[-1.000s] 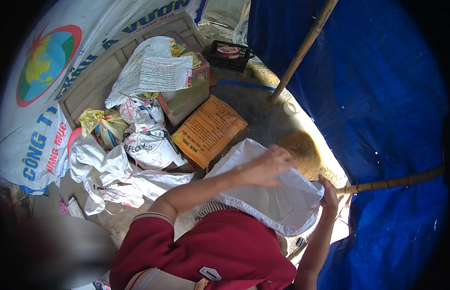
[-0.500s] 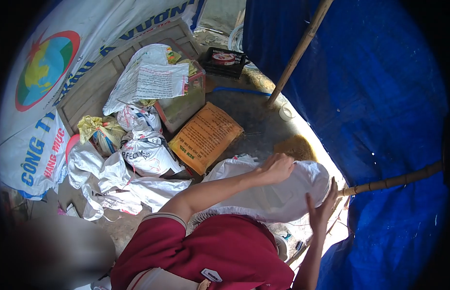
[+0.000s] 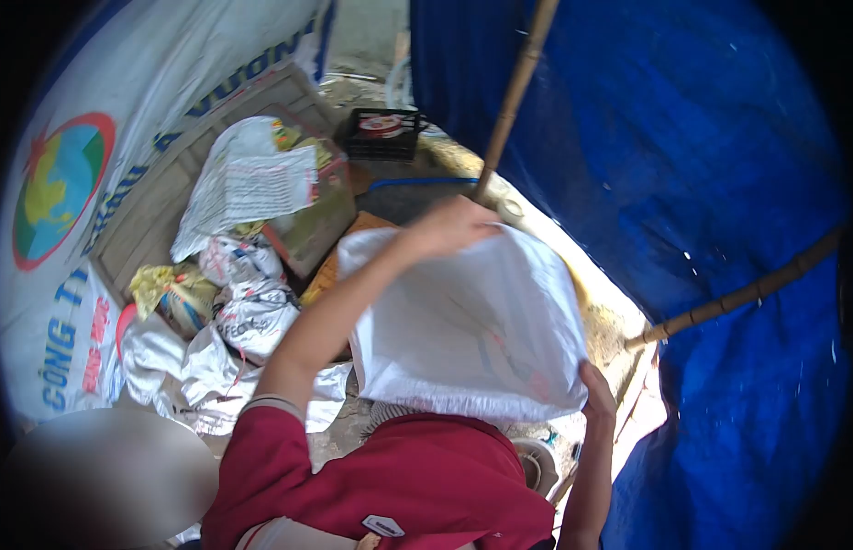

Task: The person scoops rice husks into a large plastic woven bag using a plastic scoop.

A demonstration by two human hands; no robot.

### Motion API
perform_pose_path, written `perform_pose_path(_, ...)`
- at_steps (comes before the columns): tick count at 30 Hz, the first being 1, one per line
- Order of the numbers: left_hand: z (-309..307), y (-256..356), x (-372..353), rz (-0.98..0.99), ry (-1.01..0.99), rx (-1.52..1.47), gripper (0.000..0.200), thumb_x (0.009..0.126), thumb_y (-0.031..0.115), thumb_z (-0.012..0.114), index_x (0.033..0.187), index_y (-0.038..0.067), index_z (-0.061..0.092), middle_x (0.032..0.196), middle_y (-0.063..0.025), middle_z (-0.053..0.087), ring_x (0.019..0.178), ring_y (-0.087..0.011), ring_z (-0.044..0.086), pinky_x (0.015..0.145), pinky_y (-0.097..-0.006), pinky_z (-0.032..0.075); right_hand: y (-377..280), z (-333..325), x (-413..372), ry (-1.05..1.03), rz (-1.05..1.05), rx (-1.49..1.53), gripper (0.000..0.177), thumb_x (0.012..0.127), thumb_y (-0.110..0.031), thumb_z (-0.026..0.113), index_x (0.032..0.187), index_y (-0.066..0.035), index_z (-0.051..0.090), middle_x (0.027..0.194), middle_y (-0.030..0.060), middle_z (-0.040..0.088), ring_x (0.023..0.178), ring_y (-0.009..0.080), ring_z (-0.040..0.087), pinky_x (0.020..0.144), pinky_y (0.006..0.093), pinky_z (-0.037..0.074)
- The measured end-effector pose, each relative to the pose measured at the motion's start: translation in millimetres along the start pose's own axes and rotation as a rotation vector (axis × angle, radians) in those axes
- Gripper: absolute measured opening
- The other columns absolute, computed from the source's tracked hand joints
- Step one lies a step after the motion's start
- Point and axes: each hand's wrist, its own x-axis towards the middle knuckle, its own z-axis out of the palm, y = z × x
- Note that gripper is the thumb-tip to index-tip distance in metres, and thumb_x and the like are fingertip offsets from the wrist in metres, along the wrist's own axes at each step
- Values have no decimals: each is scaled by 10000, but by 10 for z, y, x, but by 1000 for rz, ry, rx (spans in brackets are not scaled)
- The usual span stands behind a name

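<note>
White sack gapes just beyond the maroon shirt, with 2 grips clamped on its edge: the left hand at the far rim, the right hand at the right side.

Orange bag mostly hidden behind white sack.
</note>
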Motion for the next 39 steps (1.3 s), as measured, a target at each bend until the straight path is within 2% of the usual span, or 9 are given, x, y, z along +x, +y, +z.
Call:
perform_pose_path(6, -506, -290, -92, 83, -451, -1, 238, 809, 202, 546, 922, 2, 606, 809, -170, 597, 779, -307, 572, 723, -333, 446, -238, 22, 206, -173, 8, 334, 459, 774, -254, 618, 1103, 43, 500, 981, 116, 591, 853, 166, 576, 763, 253, 460)
perform_pose_path(9, -335, -263, -203, -130, -383, 120, 291, 767, 171, 583, 1008, 8, 576, 867, -161, 589, 827, -297, 559, 794, -338, 422, -351, 87, 242, -205, -55, 130, 472, 767, -246, 624, 1116, 43, 492, 975, 117, 594, 848, 159, 581, 770, 255, 460)
perform_pose_path(13, 219, 465, -245, 379, -22, 213, 494, 697, 95, 604, 1171, 55, 474, 1091, -130, 520, 1035, -285, 483, 918, -388, 329, -518, 460, 220, -231, -45, 148, 443, 770, -242, 619, 1099, 29, 500, 955, 104, 598, 848, 155, 584, 742, 260, 478)
perform_pose_path(19, 758, 521, -102, 200, -472, -136, 241, 762, 110, 539, 980, 14, 575, 809, -207, 587, 771, -328, 582, 700, -402, 433, -721, 633, 76, -144, 46, 224, 404, 801, -281, 590, 1052, 31, 535, 912, 92, 601, 796, 156, 587, 694, 274, 482)
perform_pose_path(23, 897, 328, 69, 20, -427, -204, 186, 768, 137, 479, 838, 2, 587, 738, -233, 581, 710, -369, 584, 641, -420, 442, -703, 347, 79, -2, -146, -333, 357, 835, -270, 560, 1080, -15, 515, 818, 79, 605, 638, 154, 563, 577, 284, 449)
perform_pose_path(25, 862, 338, 224, -74, -398, -227, 211, 747, 137, 477, 789, -41, 581, 743, -260, 571, 731, -388, 578, 666, -430, 446, -890, 509, -246, 352, -593, -724, 315, 868, -178, 511, 1133, -13, 475, 684, 33, 519, 612, 90, 494, 563, 216, 411)
perform_pose_path(27, 907, 379, 361, -132, -263, -80, 248, 739, 152, 486, 744, -79, 576, 733, -290, 556, 745, -404, 572, 691, -439, 444, -1060, 822, -595, 169, -630, -688, 269, 863, -96, 482, 1121, -22, 479, 606, 32, 505, 590, 65, 496, 512, 234, 400)
perform_pose_path(30, 988, 540, 574, -74, -246, -97, 257, 742, 150, 486, 723, -93, 568, 717, -295, 550, 725, -406, 567, 673, -434, 434, -915, 1285, -790, -30, -465, -1347, 420, 827, -378, 511, 1142, -106, 456, 583, 162, 563, 637, 348, 592, 597, 411, 461)
perform_pose_path(39, 540, 89, 672, -263, -127, 222, 201, 793, 119, 460, 843, -15, 601, 831, -232, 596, 811, -358, 585, 726, -435, 455, -766, 390, -408, 313, -34, -1360, 471, 874, -406, 388, 700, -28, 609, 643, 165, 587, 671, 325, 590, 639, 428, 444)
